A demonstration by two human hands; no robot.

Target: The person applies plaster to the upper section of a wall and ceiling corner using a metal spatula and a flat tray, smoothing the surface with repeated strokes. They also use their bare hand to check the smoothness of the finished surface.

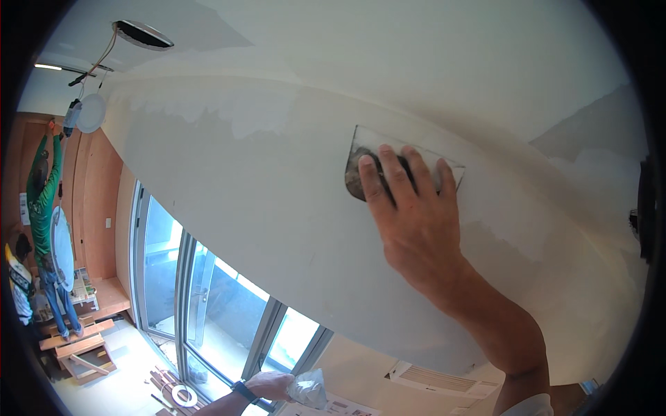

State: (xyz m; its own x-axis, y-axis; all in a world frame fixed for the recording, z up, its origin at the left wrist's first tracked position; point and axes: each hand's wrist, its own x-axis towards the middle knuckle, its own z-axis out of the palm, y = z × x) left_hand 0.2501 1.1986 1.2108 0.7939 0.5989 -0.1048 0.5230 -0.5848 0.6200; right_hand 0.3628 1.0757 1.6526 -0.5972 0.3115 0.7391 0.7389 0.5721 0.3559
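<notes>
One broad pale wall [243, 166] fills much of the view, meeting the ceiling [333, 35] along a curved seam [333, 90]. The right hand [416, 208], fingers spread, holds a flat rectangular blade [372, 143] against the wall, just below the seam; the blade lies under those fingers, its long axis sloping down to the right, roughly along the seam. The left hand [270, 385], well apart and lower, holds a crumpled plastic bag [309, 390], its fingertips hidden.

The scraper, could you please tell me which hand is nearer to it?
Right: the right hand holds the scraper; the left hand is apart, lower and further left in view.
</notes>
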